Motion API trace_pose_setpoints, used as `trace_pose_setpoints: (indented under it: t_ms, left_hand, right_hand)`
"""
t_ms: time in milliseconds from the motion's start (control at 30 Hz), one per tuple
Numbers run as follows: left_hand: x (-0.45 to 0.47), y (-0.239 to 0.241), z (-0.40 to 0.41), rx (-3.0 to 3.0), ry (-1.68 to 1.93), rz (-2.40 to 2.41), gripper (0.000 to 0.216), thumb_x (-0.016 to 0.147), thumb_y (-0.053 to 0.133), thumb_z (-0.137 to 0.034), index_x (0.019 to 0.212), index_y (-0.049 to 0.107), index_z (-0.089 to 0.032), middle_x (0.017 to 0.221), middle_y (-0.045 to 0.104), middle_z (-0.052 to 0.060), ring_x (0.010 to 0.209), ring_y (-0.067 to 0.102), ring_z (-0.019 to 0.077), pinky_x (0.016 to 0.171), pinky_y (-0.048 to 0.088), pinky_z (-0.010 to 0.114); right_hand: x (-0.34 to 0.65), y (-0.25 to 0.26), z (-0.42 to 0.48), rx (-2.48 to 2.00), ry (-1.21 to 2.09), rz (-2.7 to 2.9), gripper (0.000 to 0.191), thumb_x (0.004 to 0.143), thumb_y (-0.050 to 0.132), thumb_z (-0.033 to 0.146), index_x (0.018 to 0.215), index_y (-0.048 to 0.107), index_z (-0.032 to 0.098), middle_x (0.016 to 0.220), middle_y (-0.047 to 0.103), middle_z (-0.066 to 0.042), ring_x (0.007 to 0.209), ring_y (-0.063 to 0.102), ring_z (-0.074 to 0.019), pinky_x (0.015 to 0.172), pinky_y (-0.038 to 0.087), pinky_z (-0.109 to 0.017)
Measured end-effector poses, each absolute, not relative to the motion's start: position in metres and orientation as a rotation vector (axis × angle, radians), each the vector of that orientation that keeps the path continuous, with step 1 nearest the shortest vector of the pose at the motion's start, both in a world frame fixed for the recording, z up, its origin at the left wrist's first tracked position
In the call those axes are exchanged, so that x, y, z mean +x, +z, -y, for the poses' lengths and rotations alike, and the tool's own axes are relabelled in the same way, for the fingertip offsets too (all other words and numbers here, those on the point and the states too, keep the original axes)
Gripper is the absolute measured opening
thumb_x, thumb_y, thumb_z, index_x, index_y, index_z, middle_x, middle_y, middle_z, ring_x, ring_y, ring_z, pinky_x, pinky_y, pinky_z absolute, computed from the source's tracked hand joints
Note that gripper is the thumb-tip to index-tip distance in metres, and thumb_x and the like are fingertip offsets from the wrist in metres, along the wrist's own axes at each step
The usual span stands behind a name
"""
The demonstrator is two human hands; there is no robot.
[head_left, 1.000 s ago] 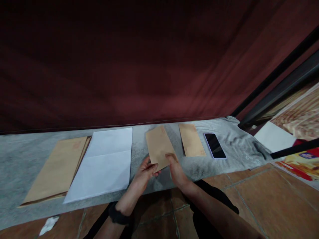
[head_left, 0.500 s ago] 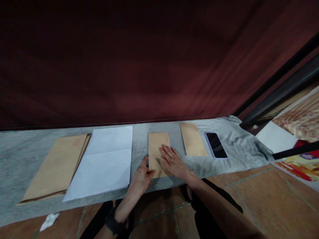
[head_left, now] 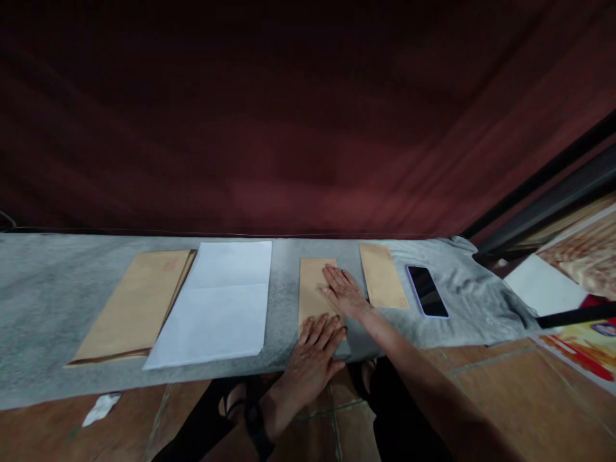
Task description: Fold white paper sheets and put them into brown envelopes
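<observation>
**A:** What was hidden or hard to make out?

**B:** Most of the small brown envelope (head_left: 312,282). The left hand (head_left: 312,351) covered its near end and the right hand (head_left: 345,294) lay on its far right part. Only its left strip and far edge showed, and any print on it was too dim to read.

**A:** And the fingers?

**B:** Both hands lay flat, palms down. Their fingers (head_left: 321,328) were loosely spread and pinched nothing. A dark wristband (head_left: 255,428) sat on the left wrist, and both forearms were cut off at the bottom of the frame.

**A:** What else was unclear?

**B:** I couldn't count the large brown envelopes (head_left: 137,305) in the pile at the left. The white sheets (head_left: 216,301) met the pile's right edge. The curtain (head_left: 289,128) behind was almost black.

**A:** What about edges and room?

**B:** The envelope's near end lay close to the near edge of the grey-clothed worktop (head_left: 43,321), above the tiled floor (head_left: 505,398). There was a band of bare cloth to its left before the sheets. To its right was a narrower gap, then a second small envelope (head_left: 384,283) with a phone (head_left: 427,292) just beside it. The far left of the cloth was bare, and its right end was rumpled. A paper scrap (head_left: 100,409) lay on the floor.
</observation>
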State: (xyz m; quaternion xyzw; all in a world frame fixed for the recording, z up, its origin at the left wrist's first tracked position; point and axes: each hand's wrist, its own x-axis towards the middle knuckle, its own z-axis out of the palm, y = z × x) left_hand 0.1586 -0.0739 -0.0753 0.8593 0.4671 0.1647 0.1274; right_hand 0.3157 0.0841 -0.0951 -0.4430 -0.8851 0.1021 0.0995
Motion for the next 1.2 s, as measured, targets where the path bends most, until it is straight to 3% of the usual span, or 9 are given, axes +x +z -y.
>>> trace_pose_setpoints:
  t_ms: [300, 600, 833, 1200]
  left_hand:
    - [0.154, -0.092, 0.070, 2.566, 0.382, -1.317, 0.067, 0.095, 0.059, -0.051, 0.154, 0.038, -0.028, 0.165, 0.032, 0.008, 0.151, 0.030, 0.0342, 0.122, 0.021, 0.059]
    - [0.155, -0.100, 0.072, 2.590, 0.379, -1.339, 0.070, 0.097, 0.049, -0.060, 0.158, 0.030, -0.030, 0.167, 0.027, 0.008, 0.153, 0.025, 0.0311, 0.124, 0.016, 0.055]
    - [0.151, -0.081, 0.073, 2.510, 0.409, -1.312, 0.064, 0.098, 0.048, -0.059, 0.153, 0.041, -0.026, 0.159, 0.044, 0.008, 0.147, 0.040, 0.0265, 0.121, 0.028, 0.045]
    - [0.142, -0.100, 0.079, 2.484, 0.380, -1.291, 0.050, 0.098, 0.055, -0.053, 0.137, 0.058, -0.022, 0.139, 0.065, 0.008, 0.134, 0.055, 0.0269, 0.118, 0.034, 0.045]
  right_hand:
    - [0.292, -0.091, -0.129, -1.309, 0.248, 2.649, 0.061, 0.107, 0.023, 0.045, 0.160, 0.026, 0.015, 0.166, 0.025, -0.011, 0.155, 0.021, -0.0244, 0.127, 0.008, -0.051]
    - [0.269, -0.094, -0.102, -0.922, 0.368, 2.873, 0.059, 0.108, 0.030, 0.046, 0.160, 0.026, 0.020, 0.167, 0.024, -0.005, 0.155, 0.019, -0.0212, 0.129, 0.006, -0.047]
    - [0.277, -0.084, -0.075, -0.724, 0.615, 2.930, 0.056, 0.109, 0.032, 0.042, 0.161, 0.021, 0.026, 0.167, 0.024, -0.003, 0.155, 0.017, -0.0153, 0.129, 0.009, -0.043]
    - [0.303, -0.063, -0.025, -0.630, 1.105, 2.795, 0.048, 0.110, 0.026, 0.043, 0.153, 0.042, 0.029, 0.162, 0.039, 0.000, 0.152, 0.027, -0.0122, 0.128, 0.010, -0.040]
